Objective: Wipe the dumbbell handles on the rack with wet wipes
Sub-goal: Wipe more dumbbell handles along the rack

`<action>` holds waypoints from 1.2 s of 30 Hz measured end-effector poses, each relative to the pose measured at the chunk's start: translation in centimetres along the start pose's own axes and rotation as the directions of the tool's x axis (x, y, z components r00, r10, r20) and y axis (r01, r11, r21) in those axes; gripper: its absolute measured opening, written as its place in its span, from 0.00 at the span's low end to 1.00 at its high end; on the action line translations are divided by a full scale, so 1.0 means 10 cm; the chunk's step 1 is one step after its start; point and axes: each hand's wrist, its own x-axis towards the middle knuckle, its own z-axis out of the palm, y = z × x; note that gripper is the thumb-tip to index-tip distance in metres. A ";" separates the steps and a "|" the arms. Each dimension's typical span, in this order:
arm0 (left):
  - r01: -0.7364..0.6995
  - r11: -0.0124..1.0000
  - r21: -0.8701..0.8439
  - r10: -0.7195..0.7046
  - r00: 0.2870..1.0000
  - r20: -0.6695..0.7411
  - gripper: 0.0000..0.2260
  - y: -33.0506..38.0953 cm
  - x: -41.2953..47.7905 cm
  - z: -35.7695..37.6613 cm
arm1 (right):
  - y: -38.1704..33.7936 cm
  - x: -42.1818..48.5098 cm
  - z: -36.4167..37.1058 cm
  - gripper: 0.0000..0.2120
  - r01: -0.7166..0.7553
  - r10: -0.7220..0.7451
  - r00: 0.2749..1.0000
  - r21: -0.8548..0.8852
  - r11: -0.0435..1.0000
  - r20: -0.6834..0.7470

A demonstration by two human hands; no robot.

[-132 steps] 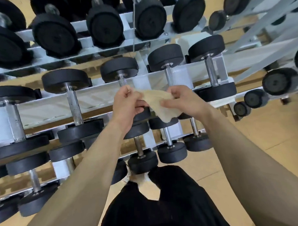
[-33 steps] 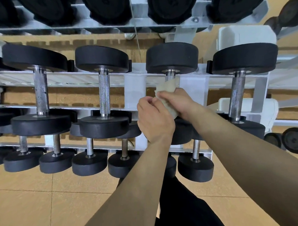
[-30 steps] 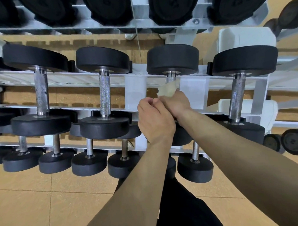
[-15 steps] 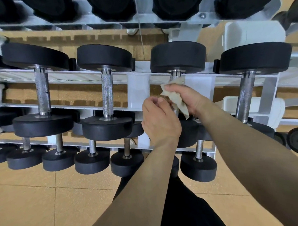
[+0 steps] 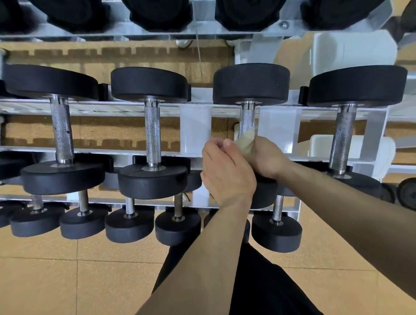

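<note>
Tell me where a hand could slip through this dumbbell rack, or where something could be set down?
Widest gap: between the leftmost middle-shelf handle and the second handle. A narrower one lies between the second handle and the white upright. The floor tiles lower left are bare. Crowded: the third handle, where left hand, right hand and wipe bunch.

No readable text, labels or numbers anywhere. Faint marks on the top-shelf dumbbells are too blurred to read.
</note>
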 end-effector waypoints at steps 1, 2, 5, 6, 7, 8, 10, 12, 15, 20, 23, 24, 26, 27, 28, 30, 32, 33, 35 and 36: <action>-0.003 1.000 0.006 0.003 1.000 0.003 0.12 0.00 0.00 0.00 | -0.04 0.05 -0.02 0.19 -0.018 0.020 1.000 0.151 0.988 -0.009; -0.004 1.000 0.011 0.004 1.000 0.005 0.12 0.00 0.00 0.00 | -0.12 0.11 -0.03 0.17 -0.036 0.048 0.998 0.307 0.951 -0.032; -0.015 1.000 0.028 0.015 1.000 0.005 0.12 0.01 0.00 0.01 | -0.37 0.31 -0.09 0.06 -0.035 0.136 0.985 0.660 0.751 -0.102; -0.013 0.999 0.031 0.013 1.000 0.010 0.11 0.01 0.00 0.01 | -0.44 0.36 -0.11 0.06 -0.025 0.145 0.984 0.734 0.679 -0.100; -0.007 0.999 0.032 0.007 1.000 0.015 0.11 0.01 0.00 0.00 | -0.49 0.40 -0.13 0.08 -0.022 0.149 0.985 0.786 0.618 -0.089; -0.003 1.000 0.031 0.002 1.000 0.021 0.10 0.01 0.00 0.00 | -0.51 0.41 -0.13 0.09 -0.022 0.158 0.984 0.821 0.570 -0.083; 0.002 1.000 0.031 -0.002 1.000 0.025 0.11 0.00 0.00 0.01 | -0.48 0.38 -0.10 0.11 -0.019 0.176 0.980 0.829 0.559 -0.096; 0.003 0.999 0.033 -0.004 1.000 0.021 0.12 0.01 0.00 0.00 | -0.39 0.26 -0.04 0.12 -0.032 0.144 0.985 0.730 0.683 -0.091; 0.010 0.999 0.038 -0.012 0.999 0.035 0.12 0.00 0.01 0.00 | -0.23 0.06 -0.01 0.15 -0.075 0.052 0.997 0.507 0.859 0.059; 0.007 1.000 0.029 -0.008 1.000 0.029 0.12 0.00 0.01 0.00 | -0.22 0.04 -0.06 0.20 -0.180 0.142 0.981 0.362 0.915 0.130; 0.000 1.000 0.017 0.000 1.000 0.018 0.12 0.00 0.02 0.00 | -0.39 0.17 -0.13 0.09 -0.156 0.180 0.983 0.601 0.784 0.021; -0.002 1.000 0.019 0.002 1.000 0.017 0.12 0.00 0.02 0.00 | -0.45 0.23 -0.15 0.08 -0.129 0.193 0.981 0.673 0.728 -0.020; -0.008 1.000 0.025 0.008 1.000 0.014 0.12 0.00 0.01 0.00 | -0.54 0.29 -0.15 0.08 -0.061 0.195 0.976 0.745 0.665 -0.094; -0.011 1.000 0.022 0.011 1.000 0.019 0.12 -0.01 0.02 0.00 | -0.55 0.28 -0.13 0.08 -0.054 0.204 0.973 0.744 0.666 -0.112; -0.013 1.000 0.018 0.012 1.000 0.025 0.11 -0.01 0.01 0.01 | -0.52 0.23 -0.10 0.08 -0.069 0.210 0.971 0.719 0.692 -0.109; -0.017 1.000 0.014 0.016 0.999 0.029 0.11 -0.01 0.00 0.00 | -0.39 0.09 -0.04 0.12 -0.151 0.199 0.980 0.553 0.819 -0.028; -0.018 1.000 0.015 0.018 0.999 0.040 0.12 0.00 0.00 0.00 | -0.26 -0.05 -0.03 0.20 -0.210 0.190 0.977 0.336 0.918 0.092; -0.012 1.000 0.007 0.012 0.999 0.043 0.12 -0.01 0.00 0.00 | -0.23 -0.08 -0.04 0.21 -0.203 0.176 0.977 0.284 0.937 0.118; 0.004 1.000 -0.004 -0.004 0.999 0.052 0.14 -0.02 0.03 -0.01 | -0.27 -0.12 -0.11 0.17 -0.175 0.148 0.980 0.227 0.958 0.130; 0.007 1.000 0.003 -0.007 0.998 0.062 0.15 -0.01 0.04 -0.01 | -0.31 -0.16 -0.15 0.14 -0.167 0.143 0.981 0.197 0.966 0.132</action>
